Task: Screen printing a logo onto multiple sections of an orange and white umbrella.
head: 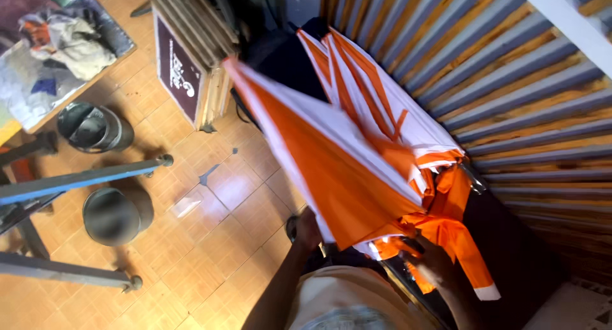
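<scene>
A person's right hand (428, 258), at five o'clock in the head view, curls its fingers into the bunched orange cloth at the narrow end of a folded orange-and-white umbrella (357, 158). The left hand (308, 231), at six o'clock, reaches up under the canopy's lower edge, partly hidden; whether its fingers are closed cannot be told. The umbrella runs slantwise from the hands toward twelve o'clock, held above the floor. At eleven o'clock a dark maroon rectangular sign board (178, 67) with a pale emblem leans against stacked wooden frames (197, 24). The orange-tiled floor (217, 241) carries two dark round pots (111, 212) at nine o'clock beside a blue metal bar (76, 182). A cluttered desk (57, 56) sits at ten o'clock; corrugated metal sheeting (535, 94) fills two o'clock.
</scene>
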